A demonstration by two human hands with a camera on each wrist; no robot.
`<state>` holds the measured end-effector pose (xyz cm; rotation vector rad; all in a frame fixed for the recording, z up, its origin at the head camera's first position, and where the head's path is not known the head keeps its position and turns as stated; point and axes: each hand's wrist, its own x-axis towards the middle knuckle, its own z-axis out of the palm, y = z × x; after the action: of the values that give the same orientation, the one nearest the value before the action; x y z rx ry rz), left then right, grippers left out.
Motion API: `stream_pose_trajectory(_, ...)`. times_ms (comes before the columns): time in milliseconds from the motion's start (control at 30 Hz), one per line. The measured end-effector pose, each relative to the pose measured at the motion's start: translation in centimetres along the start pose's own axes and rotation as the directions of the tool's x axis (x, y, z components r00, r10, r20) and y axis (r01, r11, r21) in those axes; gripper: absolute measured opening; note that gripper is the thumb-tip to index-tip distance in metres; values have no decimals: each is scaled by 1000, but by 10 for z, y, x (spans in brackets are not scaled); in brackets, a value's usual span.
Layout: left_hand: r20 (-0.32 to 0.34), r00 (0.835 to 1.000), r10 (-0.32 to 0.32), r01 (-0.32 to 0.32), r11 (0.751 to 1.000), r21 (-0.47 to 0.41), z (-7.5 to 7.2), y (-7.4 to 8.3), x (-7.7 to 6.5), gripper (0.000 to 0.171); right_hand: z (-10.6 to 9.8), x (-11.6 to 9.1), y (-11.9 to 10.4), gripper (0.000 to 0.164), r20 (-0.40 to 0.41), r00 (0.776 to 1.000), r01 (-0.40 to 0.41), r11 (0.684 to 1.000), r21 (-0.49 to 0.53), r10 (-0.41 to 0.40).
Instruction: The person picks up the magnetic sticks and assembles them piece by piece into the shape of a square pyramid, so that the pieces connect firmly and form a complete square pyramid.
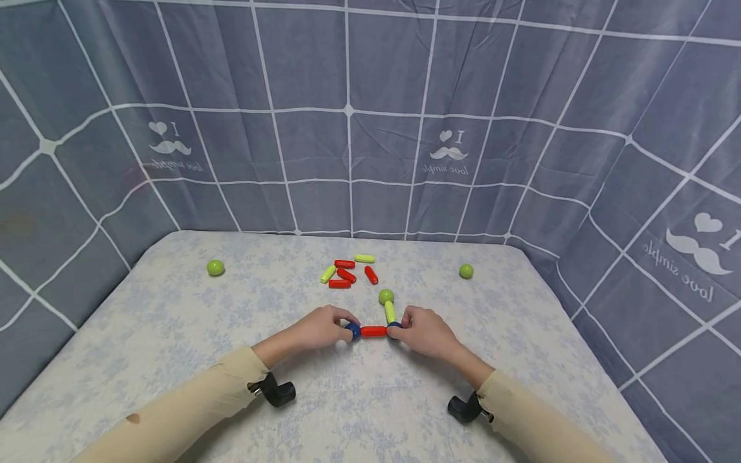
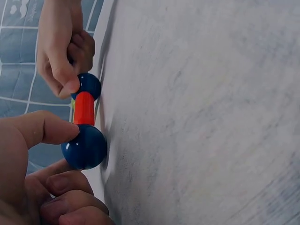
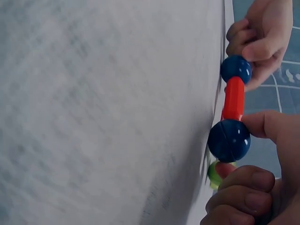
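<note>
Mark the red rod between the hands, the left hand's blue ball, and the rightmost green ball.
Red rod [image 1: 373, 331]: head view, middle of its length.
Left blue ball [image 2: 87, 147]: left wrist view, middle of its surface.
Rightmost green ball [image 1: 466, 271]: head view, its center.

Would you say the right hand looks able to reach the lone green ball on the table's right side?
Probably yes: nothing visible lies between the right hand and the lone green ball, though it would likely have to release the blue ball it pinches.
</note>
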<state>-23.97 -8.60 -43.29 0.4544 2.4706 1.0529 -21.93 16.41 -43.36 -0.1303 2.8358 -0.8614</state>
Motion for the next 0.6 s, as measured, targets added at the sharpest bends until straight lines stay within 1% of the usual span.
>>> stream_pose_trajectory(100,2,1000,-5,5,1000,-1,-2,-1,4,32,0,-2,0,32,-12,1000,5,1000,-6,-6)
stream_pose_trajectory(200,4,1000,-8,8,1000,-12,-3,-1,6,35,-3,-3,-1,33,-5,1000,4,1000,-17,-4)
stream_pose_trajectory(267,4,1000,-4,5,1000,-21,-4,-1,7,36,-6,-2,-1,34,-6,1000,5,1000,-25,-6)
stream_pose_trajectory(333,6,1000,-1,1,999,-32,-4,-1,8,36,-10,2,0,35,-25,1000,12,999,-31,-13)
stream_pose_trajectory(433,2,1000,4,-3,999,-47,-5,-2,8,36,-15,11,1,33,-72,997,26,1000,4,-25)
stream_pose_trajectory(500,-2,1000,6,-7,998,-55,-4,-3,8,35,-16,21,3,33,-91,995,38,998,48,-33)
stream_pose_trajectory(600,1,1000,5,-5,998,-65,-3,-5,8,35,-15,35,4,42,-84,996,42,992,120,-32)
